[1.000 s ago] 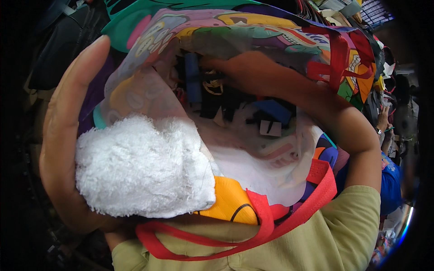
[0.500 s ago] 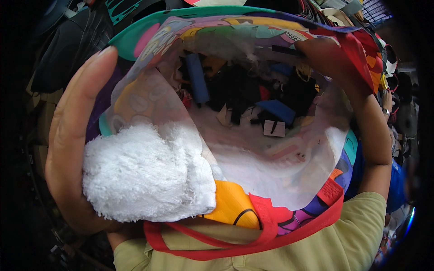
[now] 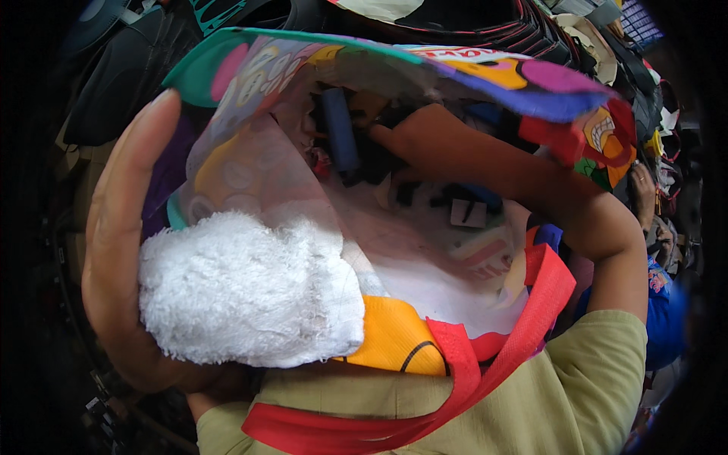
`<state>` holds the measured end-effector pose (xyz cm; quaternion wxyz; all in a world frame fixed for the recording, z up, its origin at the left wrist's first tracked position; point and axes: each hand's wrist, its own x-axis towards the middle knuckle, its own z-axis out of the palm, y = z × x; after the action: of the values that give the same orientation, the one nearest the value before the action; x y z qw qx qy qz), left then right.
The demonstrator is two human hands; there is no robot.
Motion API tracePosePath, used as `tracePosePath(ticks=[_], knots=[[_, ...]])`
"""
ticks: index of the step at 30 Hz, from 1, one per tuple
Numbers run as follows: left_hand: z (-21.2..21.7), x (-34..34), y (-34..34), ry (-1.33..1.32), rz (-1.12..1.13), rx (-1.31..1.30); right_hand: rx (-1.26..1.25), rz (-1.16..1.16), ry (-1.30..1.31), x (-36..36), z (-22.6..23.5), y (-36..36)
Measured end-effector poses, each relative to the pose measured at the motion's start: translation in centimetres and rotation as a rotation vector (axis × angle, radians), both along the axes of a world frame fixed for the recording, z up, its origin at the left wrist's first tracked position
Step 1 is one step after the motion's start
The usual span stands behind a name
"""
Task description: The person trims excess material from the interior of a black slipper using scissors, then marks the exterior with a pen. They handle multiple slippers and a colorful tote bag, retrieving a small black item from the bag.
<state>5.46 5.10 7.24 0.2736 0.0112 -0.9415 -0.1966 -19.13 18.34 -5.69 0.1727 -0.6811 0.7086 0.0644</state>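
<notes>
A colourful cartoon-print tote bag [image 3: 394, 265] with a white lining gapes in front of me. On its left, my left hand [image 3: 121, 227] curves round the side with long fingers outside, closed against a bunched white terry cloth [image 3: 243, 292] at the rim; its thumb is hidden. My right hand [image 3: 425, 140] reaches deep into the bag from the right, over dark scraps. Its fingertips are in shadow and cannot be made out. Beside it lies a blue strip [image 3: 339, 129]; beneath the forearm is a small pale card [image 3: 468, 213].
A red strap [image 3: 523, 334] loops across my shirt at the near side. Black stacked pieces with red edges [image 3: 523, 30] and a black moulded item [image 3: 125, 83] lie beyond the bag. Another person's hand [image 3: 644, 193] shows at the far right.
My right hand has left the bag's far right rim and moved left and down into the bag. The far rim has flopped inward and the red strap has shifted. My left hand stays nearly still.
</notes>
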Motion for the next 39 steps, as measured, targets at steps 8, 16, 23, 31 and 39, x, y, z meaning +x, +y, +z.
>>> tracePosePath(ticks=[8,16,23,31,39], knots=[[0.2,0.1,-0.2,0.01,0.03,0.013,-0.115,-0.524,-0.69,-5.9,3.0,3.3],[0.8,-0.5,-0.3,0.033,0.059,0.026,-0.108,-0.971,-1.599,-6.8,3.0,8.5],[0.5,-0.6,0.6,0.033,0.161,-0.009,-0.226,-0.92,-1.688,-6.2,3.0,9.0],[0.7,-0.4,1.3,0.044,0.176,0.105,-0.263,-1.177,-1.346,-4.1,4.9,7.9],[0.5,0.1,0.6,-0.008,0.219,-0.029,-0.115,-0.758,-1.588,-6.6,3.9,8.6]])
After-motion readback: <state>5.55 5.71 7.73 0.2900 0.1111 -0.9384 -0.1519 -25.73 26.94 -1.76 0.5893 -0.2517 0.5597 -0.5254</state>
